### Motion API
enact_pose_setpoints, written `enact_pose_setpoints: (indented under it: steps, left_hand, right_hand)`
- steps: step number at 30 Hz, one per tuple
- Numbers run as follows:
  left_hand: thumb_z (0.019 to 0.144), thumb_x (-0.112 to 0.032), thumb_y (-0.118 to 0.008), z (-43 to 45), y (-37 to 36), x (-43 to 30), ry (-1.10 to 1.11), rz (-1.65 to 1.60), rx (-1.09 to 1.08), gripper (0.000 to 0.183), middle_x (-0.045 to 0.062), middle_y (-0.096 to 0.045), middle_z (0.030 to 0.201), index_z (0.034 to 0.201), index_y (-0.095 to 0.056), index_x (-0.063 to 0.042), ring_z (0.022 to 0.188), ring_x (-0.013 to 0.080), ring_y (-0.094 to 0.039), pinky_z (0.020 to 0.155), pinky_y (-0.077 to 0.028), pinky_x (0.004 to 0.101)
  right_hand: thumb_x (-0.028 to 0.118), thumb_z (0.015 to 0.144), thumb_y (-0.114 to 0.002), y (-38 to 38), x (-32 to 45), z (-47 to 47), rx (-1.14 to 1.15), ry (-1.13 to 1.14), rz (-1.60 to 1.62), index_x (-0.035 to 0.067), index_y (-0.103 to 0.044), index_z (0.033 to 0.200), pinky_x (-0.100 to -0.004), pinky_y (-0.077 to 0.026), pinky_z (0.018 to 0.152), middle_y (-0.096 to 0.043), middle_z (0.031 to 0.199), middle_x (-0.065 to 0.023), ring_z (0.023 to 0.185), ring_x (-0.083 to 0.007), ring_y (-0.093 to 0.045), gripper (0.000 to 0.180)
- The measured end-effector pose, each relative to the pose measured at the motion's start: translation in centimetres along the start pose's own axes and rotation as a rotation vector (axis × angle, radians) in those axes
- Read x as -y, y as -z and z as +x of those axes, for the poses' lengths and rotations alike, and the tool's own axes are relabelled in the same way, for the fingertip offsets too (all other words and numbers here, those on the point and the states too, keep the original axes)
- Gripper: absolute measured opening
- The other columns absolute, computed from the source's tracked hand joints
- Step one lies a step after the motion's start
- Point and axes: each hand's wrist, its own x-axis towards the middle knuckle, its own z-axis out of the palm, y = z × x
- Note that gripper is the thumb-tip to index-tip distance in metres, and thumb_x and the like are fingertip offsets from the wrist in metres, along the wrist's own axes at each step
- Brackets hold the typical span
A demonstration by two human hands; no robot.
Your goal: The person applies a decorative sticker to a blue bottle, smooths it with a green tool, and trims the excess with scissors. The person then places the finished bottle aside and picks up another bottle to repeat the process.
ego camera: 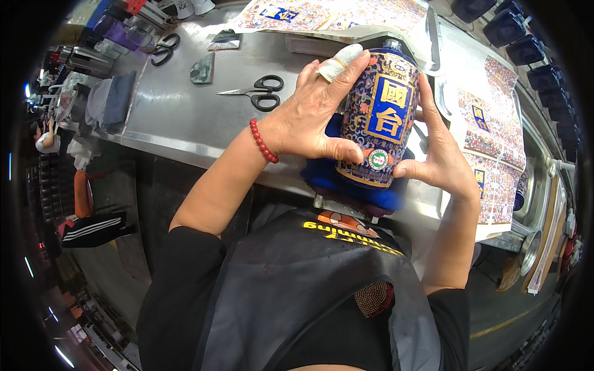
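Between my two hands is a dark blue bottle [392, 111] wrapped in a multicoloured floral decal with large gold characters and a small round green-and-white emblem. It leans slightly, its neck towards the far side. My left hand [320, 109] grips its left side; a white finger cot with a yellow band covers one finger, and red beads circle the wrist. From the right, my right hand [434, 139] presses thumb and fingers against the bottle; some fingertips are hidden behind it. Beneath the bottle lies a blue cloth-like pad [320, 175] at the table's front edge.
Black-handled scissors [262, 92] lie left of my hands on the metal table [176, 111]. Another pair [165, 49] is farther left, near flat scraper-like pieces [202, 68]. Printed decal sheets [492, 185] spread at right and at the back. Dark blue bottles [506, 35] line the far right.
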Motion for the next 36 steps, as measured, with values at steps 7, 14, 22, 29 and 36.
enact_pose_setpoints:
  steps: [7,14,22,29,36]
  left_hand:
    - [0.073,-0.084,-0.065,0.0,0.4,-0.5,0.044,-0.002,0.018,0.133,0.027,-0.029,0.160,0.162,-0.009,-0.003,0.150,0.0442,-0.025,0.119,-0.010,0.0634]
    - [0.074,-0.085,-0.063,-0.2,0.3,-0.5,0.110,-0.044,0.083,0.134,0.025,-0.027,0.163,0.163,-0.004,-0.005,0.153,0.0414,-0.023,0.121,-0.005,0.0609]
    - [0.083,-0.091,-0.038,-1.5,0.3,-1.3,0.058,-0.024,-0.127,0.121,0.026,-0.034,0.160,0.159,-0.025,0.002,0.150,0.0409,-0.027,0.122,-0.006,0.0553]
    - [0.090,-0.084,-0.036,-0.1,-1.2,-2.9,0.124,-0.141,-0.208,0.111,0.025,-0.042,0.155,0.158,-0.027,0.004,0.150,0.0386,-0.031,0.123,-0.004,0.0539]
    - [0.092,-0.079,-0.042,0.8,-1.8,-2.9,0.136,-0.179,-0.219,0.109,0.029,-0.041,0.154,0.158,-0.024,0.006,0.148,0.0394,-0.035,0.123,-0.010,0.0554]
  right_hand:
    - [0.006,0.085,-0.076,3.1,4.0,-0.9,-0.202,0.074,-0.332,0.000,-0.047,0.144,-0.0393,-0.057,0.091,-0.066,0.124,-0.0271,0.115,-0.0364,-0.067,0.066]
    - [0.013,0.089,-0.073,5.2,10.5,7.9,0.184,-0.019,-0.478,0.006,-0.059,0.096,-0.0402,-0.055,0.060,-0.070,0.076,-0.0132,0.066,-0.0322,-0.070,0.017]
    - [0.018,0.077,-0.076,2.2,10.8,3.6,0.123,0.417,-0.399,0.012,-0.067,0.087,-0.0380,-0.049,0.066,-0.059,0.074,-0.0047,0.069,-0.0212,-0.062,0.015]
    - [0.014,0.097,-0.070,1.1,4.2,3.9,-0.526,-0.207,0.358,0.000,-0.062,0.099,-0.0244,-0.050,0.066,-0.068,0.083,-0.0047,0.075,-0.0080,-0.060,0.017]
    - [0.014,0.101,-0.066,-0.9,2.8,3.6,-0.581,-0.275,0.601,0.000,-0.060,0.108,-0.0212,-0.050,0.070,-0.067,0.093,-0.0029,0.081,-0.0057,-0.059,0.017]
